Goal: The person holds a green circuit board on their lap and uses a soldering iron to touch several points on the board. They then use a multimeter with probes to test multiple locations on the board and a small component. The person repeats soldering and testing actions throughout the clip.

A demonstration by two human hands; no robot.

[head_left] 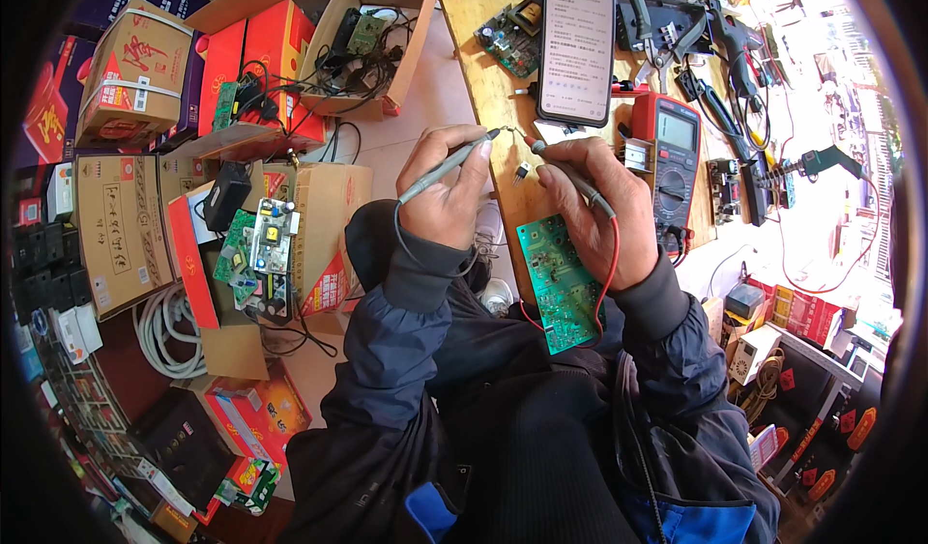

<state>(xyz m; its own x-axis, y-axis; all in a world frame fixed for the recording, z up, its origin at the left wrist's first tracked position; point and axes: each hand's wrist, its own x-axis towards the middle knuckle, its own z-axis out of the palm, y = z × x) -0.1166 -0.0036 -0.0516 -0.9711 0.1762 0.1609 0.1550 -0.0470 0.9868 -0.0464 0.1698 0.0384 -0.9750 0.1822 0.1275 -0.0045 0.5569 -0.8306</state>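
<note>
My left hand [445,182] is closed around a grey test probe [440,172] with a dark lead, its tip pointing right. In my right hand [609,201] is a second grey test probe [580,182], on a red lead, tip pointing up and left. Between the two tips is a tiny dark part with thin legs [511,129]; I cannot tell what kind it is. Below my right hand lies a green circuit board [561,288] at the bench edge. A small black component with metal legs [522,171] rests on the wood. The red and grey multimeter [674,153] stands to the right.
A phone [577,46] with a lit screen lies on the wooden bench [474,37], beside another board [507,42] and several tools, pliers [657,22] among them. Open cardboard boxes [387,37] with boards and cables crowd the floor at left. Cartons [802,317] stand at right.
</note>
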